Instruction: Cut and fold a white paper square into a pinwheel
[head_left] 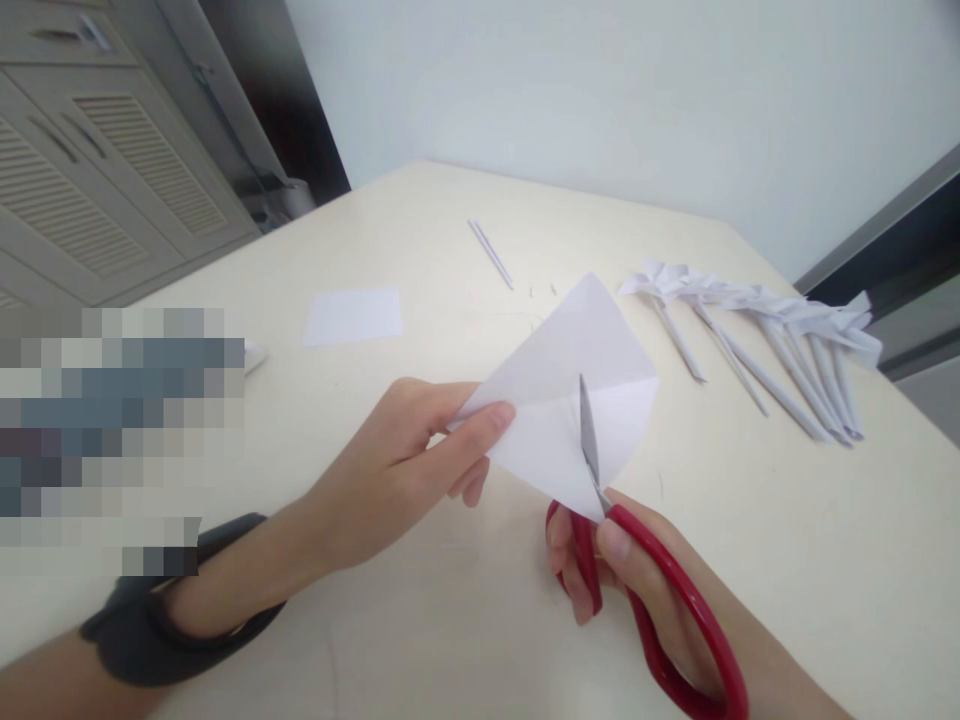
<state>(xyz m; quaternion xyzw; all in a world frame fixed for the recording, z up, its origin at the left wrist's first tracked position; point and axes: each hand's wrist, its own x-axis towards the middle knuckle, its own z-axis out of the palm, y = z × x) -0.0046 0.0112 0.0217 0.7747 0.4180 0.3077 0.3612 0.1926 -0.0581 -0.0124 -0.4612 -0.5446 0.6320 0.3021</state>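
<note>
My left hand [405,470] pinches the left corner of a folded white paper square [570,370] and holds it above the table. My right hand [622,570] grips red-handled scissors [660,610], fingers through the loops. The scissor blades [589,440] reach up into the lower edge of the paper, along a crease. A dark band sits on my left wrist.
A cream table [787,560] carries a row of several white paper pinwheels on rolled sticks [765,330] at the right, a thin rolled paper stick [491,252] at the back, and a flat paper sheet [352,316] at the left. Grey louvred cabinets [90,170] stand beyond the far left edge.
</note>
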